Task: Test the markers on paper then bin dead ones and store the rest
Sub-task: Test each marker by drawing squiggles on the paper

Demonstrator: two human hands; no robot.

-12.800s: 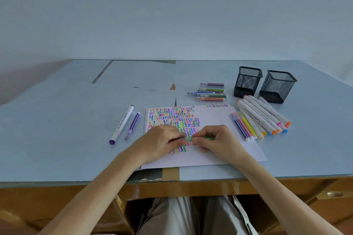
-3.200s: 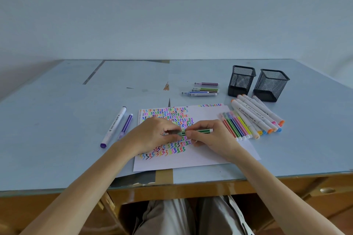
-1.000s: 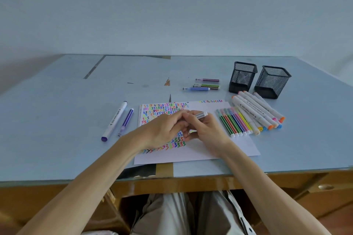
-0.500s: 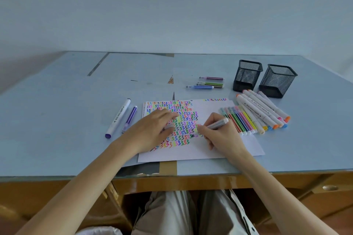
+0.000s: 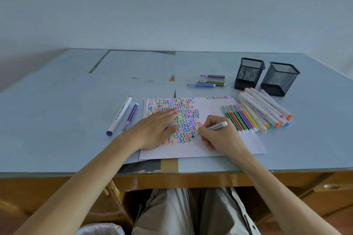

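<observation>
So from my feed: right hand (image 5: 219, 135) is curled around a grey marker (image 5: 216, 126), pinched like you'd hold a pen, tip down on the paper (image 5: 225, 149) right at the edge of the squiggles (image 5: 183, 120), white end sticking up and to the right. Left hand (image 5: 152, 129) lies flat on the sheet, fingers straight and together, palm down over the left part of the scribbles; there's something pale under its fingertips, might be the cap, can't really tell. Paper sits on the desk (image 5: 57, 129) near the front edge. Just right of the writing hand there's a row of thin markers (image 5: 238, 118) lying side by side, partly on the sheet, and right next to those a row of fat markers (image 5: 265, 108). Behind those stand two mesh cups (image 5: 267, 77), close together. Three thin ones (image 5: 210, 81) lie further back by the left cup. Off to the left of the paper, well apart from everything else, a fat white marker (image 5: 119, 116) and a purple one (image 5: 131, 115) beside each other.
</observation>
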